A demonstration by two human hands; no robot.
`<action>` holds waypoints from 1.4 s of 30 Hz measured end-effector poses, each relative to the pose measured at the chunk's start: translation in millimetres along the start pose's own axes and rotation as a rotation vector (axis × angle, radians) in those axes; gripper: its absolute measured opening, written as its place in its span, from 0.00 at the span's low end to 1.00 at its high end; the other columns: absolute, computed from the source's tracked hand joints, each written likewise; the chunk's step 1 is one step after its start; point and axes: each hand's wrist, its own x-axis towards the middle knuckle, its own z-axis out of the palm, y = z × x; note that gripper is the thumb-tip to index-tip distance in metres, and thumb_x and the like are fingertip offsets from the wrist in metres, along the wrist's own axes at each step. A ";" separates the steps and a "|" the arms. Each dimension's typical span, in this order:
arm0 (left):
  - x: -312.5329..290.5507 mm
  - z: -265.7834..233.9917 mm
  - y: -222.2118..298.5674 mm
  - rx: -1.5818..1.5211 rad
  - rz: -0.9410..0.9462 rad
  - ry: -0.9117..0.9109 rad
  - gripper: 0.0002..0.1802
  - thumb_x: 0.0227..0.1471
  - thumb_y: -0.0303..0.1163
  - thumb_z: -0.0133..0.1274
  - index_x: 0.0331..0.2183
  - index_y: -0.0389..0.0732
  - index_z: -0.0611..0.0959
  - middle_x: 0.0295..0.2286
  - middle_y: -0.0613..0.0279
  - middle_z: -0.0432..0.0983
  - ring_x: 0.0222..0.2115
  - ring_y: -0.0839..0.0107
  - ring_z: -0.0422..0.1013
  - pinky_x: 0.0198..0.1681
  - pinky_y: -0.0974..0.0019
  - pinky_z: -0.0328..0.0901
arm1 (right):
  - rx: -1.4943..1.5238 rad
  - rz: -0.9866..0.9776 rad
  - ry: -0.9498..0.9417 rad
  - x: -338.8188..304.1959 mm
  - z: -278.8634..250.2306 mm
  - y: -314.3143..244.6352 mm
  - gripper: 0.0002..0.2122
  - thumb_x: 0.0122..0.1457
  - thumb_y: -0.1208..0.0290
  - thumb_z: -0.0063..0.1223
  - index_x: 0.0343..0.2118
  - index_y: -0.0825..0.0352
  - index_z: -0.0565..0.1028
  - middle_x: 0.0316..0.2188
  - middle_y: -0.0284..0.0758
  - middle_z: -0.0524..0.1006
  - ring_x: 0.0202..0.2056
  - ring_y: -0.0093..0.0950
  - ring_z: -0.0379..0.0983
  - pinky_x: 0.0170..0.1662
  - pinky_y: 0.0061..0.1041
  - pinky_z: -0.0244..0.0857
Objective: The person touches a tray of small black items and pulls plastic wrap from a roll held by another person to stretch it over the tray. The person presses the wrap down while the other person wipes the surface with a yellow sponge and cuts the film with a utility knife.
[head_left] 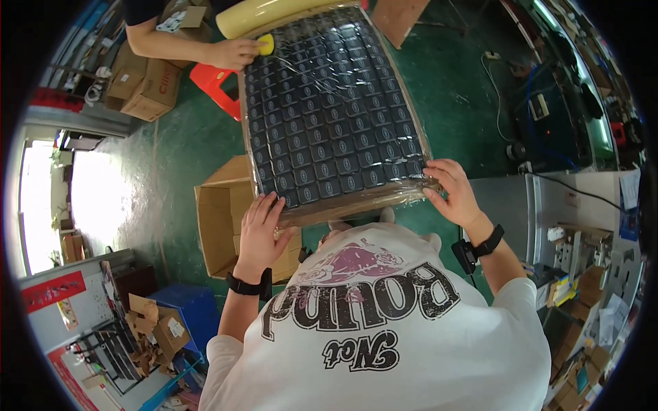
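Note:
A board [284, 218] lies in front of me, covered with rows of black square pieces [322, 171] under shiny clear film. My left hand [260, 229] rests on its near left corner, fingers stretched over the edge and thumb apart. At the near right corner my right hand [452, 190] touches the film, thumb and fingers spread along the edge. Across from me, another person's hand [233, 53] presses a small yellow tool [265, 45] on the board's far left edge. A pale yellow roll of film [274, 15] lies across the far end.
An open cardboard box [218, 219] stands on the green floor, left of the board. Beyond it is a red plastic object [216, 89]. Cartons [145, 85] stand at the far left, and a blue bin [185, 315] at the near left. A cluttered bench [582, 274] runs along the right.

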 end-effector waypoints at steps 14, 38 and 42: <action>-15.1 18.0 -15.1 0.004 -0.103 -0.047 0.28 0.53 0.48 0.54 0.50 0.40 0.77 0.52 0.56 0.68 0.56 0.53 0.61 0.60 0.45 0.53 | -0.048 -0.006 -0.070 15.8 21.3 4.0 0.17 0.52 0.67 0.57 0.44 0.69 0.76 0.51 0.43 0.72 0.56 0.45 0.64 0.58 0.40 0.59; -10.8 16.6 -10.5 -0.038 -0.120 0.000 0.25 0.52 0.43 0.56 0.48 0.37 0.78 0.49 0.53 0.71 0.53 0.51 0.64 0.57 0.50 0.57 | -0.040 0.019 -0.046 11.6 27.1 4.0 0.17 0.53 0.65 0.57 0.44 0.68 0.76 0.52 0.42 0.71 0.56 0.45 0.63 0.57 0.41 0.59; -10.6 15.9 -10.0 -0.014 -0.107 0.004 0.26 0.52 0.43 0.56 0.48 0.38 0.78 0.50 0.54 0.71 0.53 0.51 0.64 0.56 0.50 0.58 | -0.034 0.025 -0.036 11.5 26.4 3.8 0.16 0.53 0.66 0.57 0.44 0.68 0.76 0.52 0.42 0.71 0.55 0.45 0.63 0.57 0.41 0.59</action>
